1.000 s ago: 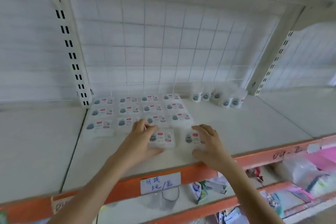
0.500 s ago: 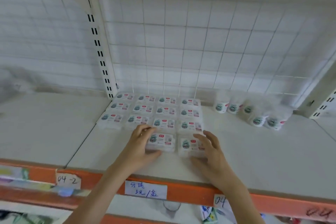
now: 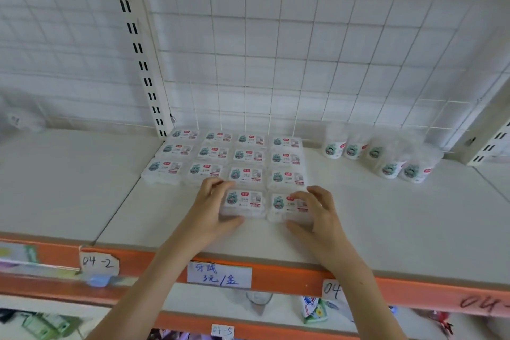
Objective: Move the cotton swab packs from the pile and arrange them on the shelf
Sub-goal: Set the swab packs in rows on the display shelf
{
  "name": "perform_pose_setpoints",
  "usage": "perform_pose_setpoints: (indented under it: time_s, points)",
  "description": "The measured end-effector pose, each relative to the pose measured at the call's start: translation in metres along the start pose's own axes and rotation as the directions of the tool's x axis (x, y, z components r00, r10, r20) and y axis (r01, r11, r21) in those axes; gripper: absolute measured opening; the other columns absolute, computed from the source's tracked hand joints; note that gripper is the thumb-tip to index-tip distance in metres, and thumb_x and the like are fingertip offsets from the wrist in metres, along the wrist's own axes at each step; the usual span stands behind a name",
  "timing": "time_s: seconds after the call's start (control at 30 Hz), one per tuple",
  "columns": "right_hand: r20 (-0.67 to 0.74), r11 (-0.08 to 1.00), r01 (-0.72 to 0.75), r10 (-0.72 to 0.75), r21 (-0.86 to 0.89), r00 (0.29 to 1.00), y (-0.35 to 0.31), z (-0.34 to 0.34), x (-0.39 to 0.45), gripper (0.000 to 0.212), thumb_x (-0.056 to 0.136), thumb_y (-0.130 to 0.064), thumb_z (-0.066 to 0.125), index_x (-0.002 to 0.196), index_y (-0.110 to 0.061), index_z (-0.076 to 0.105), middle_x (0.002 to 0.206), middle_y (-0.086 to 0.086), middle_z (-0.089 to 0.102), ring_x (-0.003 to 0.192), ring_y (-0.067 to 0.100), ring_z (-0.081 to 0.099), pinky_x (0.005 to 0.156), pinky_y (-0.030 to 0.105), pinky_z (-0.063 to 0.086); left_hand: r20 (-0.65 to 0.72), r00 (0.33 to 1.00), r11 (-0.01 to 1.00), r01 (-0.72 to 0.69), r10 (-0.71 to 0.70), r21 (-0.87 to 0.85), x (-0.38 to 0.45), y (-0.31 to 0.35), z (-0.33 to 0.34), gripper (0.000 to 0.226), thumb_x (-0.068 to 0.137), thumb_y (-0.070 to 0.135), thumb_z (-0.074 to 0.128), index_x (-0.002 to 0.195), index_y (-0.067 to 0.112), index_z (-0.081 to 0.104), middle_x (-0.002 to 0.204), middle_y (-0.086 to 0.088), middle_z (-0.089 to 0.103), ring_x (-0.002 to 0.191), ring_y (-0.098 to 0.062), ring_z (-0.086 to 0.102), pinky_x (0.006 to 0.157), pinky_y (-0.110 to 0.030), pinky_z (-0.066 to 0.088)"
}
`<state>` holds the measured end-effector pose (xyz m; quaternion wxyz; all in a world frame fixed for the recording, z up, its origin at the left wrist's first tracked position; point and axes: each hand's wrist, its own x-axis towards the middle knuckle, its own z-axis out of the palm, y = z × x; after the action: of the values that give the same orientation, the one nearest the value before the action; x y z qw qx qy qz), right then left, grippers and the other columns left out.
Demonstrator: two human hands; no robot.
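Observation:
Flat clear cotton swab packs with green and red labels lie in a grid of several rows [image 3: 242, 157] on the white shelf [image 3: 386, 229]. Two more packs sit in front of the grid. My left hand [image 3: 209, 207] grips the left front pack [image 3: 245, 203], fingers at its far left corner and thumb on its near edge. My right hand [image 3: 317, 212] grips the right front pack [image 3: 284, 205], fingers curled over its top right and thumb under its near edge. Both packs rest on the shelf, side by side.
Several round swab tubs [image 3: 386, 157] stand at the back right against the wire grid wall [image 3: 303, 50]. A slotted upright [image 3: 143, 63] stands behind the grid's left end. The orange shelf edge [image 3: 276, 273] carries a handwritten price tag [image 3: 219, 274]. Goods lie on lower shelves.
The camera view has shifted left and closer. Both hands have stayed on the two front packs, nudging them close to the row behind.

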<state>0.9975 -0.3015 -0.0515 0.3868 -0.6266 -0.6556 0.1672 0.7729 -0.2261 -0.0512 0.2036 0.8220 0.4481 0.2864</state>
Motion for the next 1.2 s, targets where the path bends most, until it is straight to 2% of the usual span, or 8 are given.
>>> perform_pose_setpoints:
  time_s: [0.2, 0.4, 0.57, 0.73, 0.87, 0.97, 1.07, 1.2]
  points:
    - [0.027, 1.000, -0.027, 0.028, -0.015, 0.999, -0.003, 0.002, -0.001, 0.041, 0.080, -0.009, 0.068, 0.117, -0.015, 0.051, 0.124, -0.006, 0.024, 0.110, 0.008, 0.037, 0.081, -0.010, 0.025, -0.020, 1.000, 1.000, 0.003, -0.003, -0.018, 0.002, -0.003, 0.001, 0.074, 0.072, 0.026, 0.077, 0.134, 0.010, 0.038, 0.127, -0.002, 0.030, 0.110, -0.003, 0.032, 0.096, -0.012, 0.026]
    - [0.032, 0.999, -0.022, 0.023, -0.038, 0.999, -0.004, 0.001, 0.001, 0.042, 0.080, -0.007, 0.068, 0.118, -0.012, 0.050, 0.124, -0.004, 0.024, 0.110, 0.009, 0.035, 0.081, -0.010, 0.023, -0.021, 1.000, 0.998, 0.006, -0.007, -0.058, 0.003, -0.003, 0.002, 0.076, 0.073, 0.025, 0.075, 0.135, 0.010, 0.035, 0.129, -0.005, 0.030, 0.110, -0.004, 0.032, 0.096, -0.013, 0.027]
    - [0.015, 0.996, -0.021, 0.022, -0.083, 1.000, -0.002, 0.005, 0.003, 0.046, 0.078, -0.008, 0.071, 0.118, -0.012, 0.051, 0.134, 0.009, 0.025, 0.115, 0.012, 0.033, 0.083, -0.011, 0.022, -0.033, 0.999, 0.995, 0.007, -0.010, -0.102, 0.002, 0.001, 0.001, 0.084, 0.071, 0.020, 0.077, 0.137, 0.008, 0.028, 0.121, -0.003, 0.029, 0.107, -0.008, 0.034, 0.094, -0.018, 0.029]
    - [0.003, 0.994, -0.047, 0.047, -0.101, 0.999, -0.007, 0.004, 0.002, 0.049, 0.077, -0.008, 0.072, 0.121, -0.009, 0.050, 0.137, 0.011, 0.023, 0.114, 0.011, 0.034, 0.085, -0.009, 0.022, -0.035, 0.999, 0.993, -0.010, 0.006, -0.116, 0.000, -0.001, 0.003, 0.087, 0.071, 0.020, 0.077, 0.139, 0.009, 0.025, 0.125, -0.008, 0.030, 0.107, -0.006, 0.030, 0.094, -0.013, 0.025]
    - [0.036, 0.985, -0.104, 0.110, -0.138, 0.993, -0.009, 0.006, 0.000, 0.066, 0.076, -0.021, 0.074, 0.132, -0.019, 0.040, 0.143, 0.006, 0.015, 0.130, 0.021, 0.031, 0.106, 0.027, 0.033, -0.011, 1.000, 0.993, -0.006, 0.005, -0.122, 0.000, -0.002, 0.003, 0.093, 0.070, 0.023, 0.078, 0.141, 0.011, 0.020, 0.129, -0.010, 0.028, 0.110, -0.006, 0.028, 0.095, -0.017, 0.025]
    - [0.013, 0.971, -0.112, 0.118, -0.209, 0.993, -0.016, 0.003, -0.003, 0.075, 0.073, -0.034, 0.074, 0.136, -0.023, 0.036, 0.143, 0.004, 0.020, 0.130, 0.024, 0.032, 0.105, 0.043, 0.037, 0.015, 1.000, 0.993, -0.003, 0.005, -0.119, -0.004, 0.000, -0.001, 0.099, 0.069, 0.031, 0.078, 0.143, 0.014, 0.014, 0.130, -0.008, 0.024, 0.111, -0.007, 0.026, 0.096, -0.020, 0.027]
    - [-0.081, 0.938, 0.005, -0.035, -0.348, 0.996, -0.028, -0.001, -0.010, 0.059, 0.072, -0.041, 0.065, 0.123, -0.014, 0.054, 0.130, 0.012, 0.045, 0.115, 0.031, 0.048, 0.094, 0.047, 0.046, -0.069, 0.998, 0.998, 0.008, -0.013, -0.064, -0.012, 0.007, -0.013, 0.085, 0.074, 0.043, 0.071, 0.139, 0.016, 0.024, 0.129, -0.004, 0.028, 0.110, -0.009, 0.035, 0.091, -0.021, 0.033]
    - [-0.138, 0.949, 0.123, -0.169, -0.289, 0.976, -0.046, -0.003, -0.041, 0.037, 0.079, -0.034, 0.054, 0.108, -0.012, 0.062, 0.111, 0.005, 0.060, 0.100, 0.024, 0.057, 0.083, 0.042, 0.051, -0.371, 0.927, 0.996, -0.079, 0.063, -0.029, -0.047, 0.016, -0.036, 0.046, 0.079, 0.043, 0.049, 0.111, 0.012, 0.058, 0.104, 0.002, 0.054, 0.095, -0.013, 0.054, 0.085, -0.024, 0.042]
